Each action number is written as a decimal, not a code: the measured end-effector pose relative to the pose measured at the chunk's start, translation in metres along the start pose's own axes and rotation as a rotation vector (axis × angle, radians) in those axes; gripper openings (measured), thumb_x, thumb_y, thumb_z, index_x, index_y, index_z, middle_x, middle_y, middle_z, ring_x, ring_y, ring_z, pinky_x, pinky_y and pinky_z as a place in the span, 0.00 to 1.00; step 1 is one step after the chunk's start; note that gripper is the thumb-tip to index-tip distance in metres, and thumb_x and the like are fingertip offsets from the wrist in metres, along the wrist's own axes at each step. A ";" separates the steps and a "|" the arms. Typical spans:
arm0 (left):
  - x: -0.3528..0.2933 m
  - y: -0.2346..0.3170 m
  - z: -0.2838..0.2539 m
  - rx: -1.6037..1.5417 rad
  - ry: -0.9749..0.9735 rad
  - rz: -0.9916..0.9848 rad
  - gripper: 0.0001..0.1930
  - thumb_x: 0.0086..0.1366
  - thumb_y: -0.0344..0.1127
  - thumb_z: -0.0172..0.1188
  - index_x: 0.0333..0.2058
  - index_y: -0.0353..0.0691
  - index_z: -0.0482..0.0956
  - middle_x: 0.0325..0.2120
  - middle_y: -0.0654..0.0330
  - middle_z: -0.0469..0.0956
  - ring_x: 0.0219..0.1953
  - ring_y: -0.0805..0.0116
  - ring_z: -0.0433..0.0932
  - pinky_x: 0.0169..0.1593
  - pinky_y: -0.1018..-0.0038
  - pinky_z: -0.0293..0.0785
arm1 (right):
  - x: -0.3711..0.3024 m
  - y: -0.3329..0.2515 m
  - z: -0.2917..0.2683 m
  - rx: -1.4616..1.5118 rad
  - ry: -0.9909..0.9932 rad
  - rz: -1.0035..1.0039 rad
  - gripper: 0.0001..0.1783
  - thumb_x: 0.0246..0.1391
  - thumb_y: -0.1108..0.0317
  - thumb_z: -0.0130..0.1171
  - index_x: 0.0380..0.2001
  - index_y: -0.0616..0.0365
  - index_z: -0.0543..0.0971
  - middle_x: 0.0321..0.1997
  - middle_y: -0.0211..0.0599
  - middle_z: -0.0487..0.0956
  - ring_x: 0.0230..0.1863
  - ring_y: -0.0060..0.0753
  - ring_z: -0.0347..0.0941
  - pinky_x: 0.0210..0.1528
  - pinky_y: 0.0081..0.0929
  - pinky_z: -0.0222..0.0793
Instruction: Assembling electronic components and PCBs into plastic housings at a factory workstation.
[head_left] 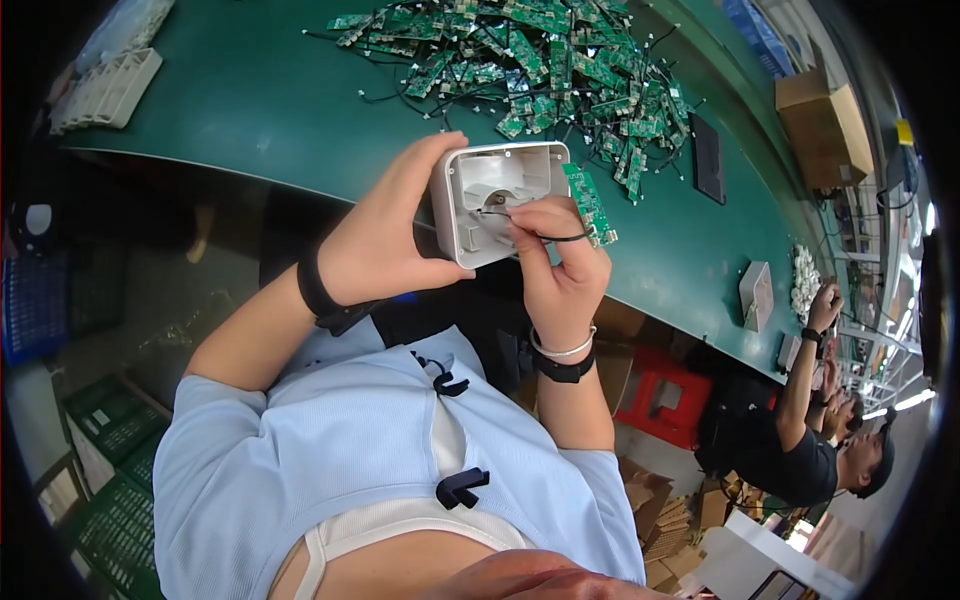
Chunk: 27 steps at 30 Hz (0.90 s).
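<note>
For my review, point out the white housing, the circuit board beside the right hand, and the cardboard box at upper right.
White housing (443,207): head view, left outer wall.
Circuit board (589,202): head view, middle of its green face.
Cardboard box (822,132): head view, side panel.

I see the left hand (380,240) holding one white housing (520,165); inside it, the right hand (568,262) pinches a black cable (562,239), which leads to a green circuit board (588,200).
</note>
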<state>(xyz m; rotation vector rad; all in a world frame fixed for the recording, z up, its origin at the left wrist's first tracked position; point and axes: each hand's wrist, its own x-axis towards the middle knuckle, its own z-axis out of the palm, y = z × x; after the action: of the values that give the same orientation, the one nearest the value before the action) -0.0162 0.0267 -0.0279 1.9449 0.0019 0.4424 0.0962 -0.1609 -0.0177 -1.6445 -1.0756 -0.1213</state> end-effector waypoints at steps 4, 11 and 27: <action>-0.001 0.002 -0.002 0.076 -0.026 0.016 0.55 0.44 0.35 0.80 0.69 0.36 0.57 0.66 0.45 0.62 0.69 0.47 0.63 0.71 0.60 0.59 | 0.000 0.007 -0.001 -0.144 -0.006 -0.099 0.10 0.51 0.88 0.64 0.34 0.63 0.82 0.36 0.39 0.84 0.39 0.36 0.80 0.43 0.28 0.75; -0.002 0.002 0.001 0.079 -0.016 0.039 0.55 0.45 0.35 0.80 0.69 0.36 0.56 0.66 0.43 0.59 0.69 0.44 0.61 0.71 0.59 0.59 | 0.007 -0.002 -0.013 -0.357 -0.142 -0.224 0.10 0.50 0.86 0.65 0.34 0.62 0.82 0.36 0.38 0.84 0.38 0.39 0.80 0.41 0.30 0.74; -0.006 -0.001 0.015 -0.134 -0.047 -0.014 0.55 0.47 0.29 0.77 0.71 0.39 0.51 0.67 0.46 0.56 0.66 0.47 0.65 0.63 0.63 0.71 | -0.003 -0.005 -0.015 -0.408 0.010 0.061 0.12 0.50 0.82 0.68 0.39 0.60 0.83 0.34 0.38 0.81 0.37 0.39 0.77 0.41 0.30 0.73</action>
<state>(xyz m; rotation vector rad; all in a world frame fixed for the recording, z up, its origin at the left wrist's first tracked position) -0.0173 0.0127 -0.0353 1.8214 -0.0433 0.3773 0.0975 -0.1749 -0.0094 -2.0365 -1.0380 -0.3251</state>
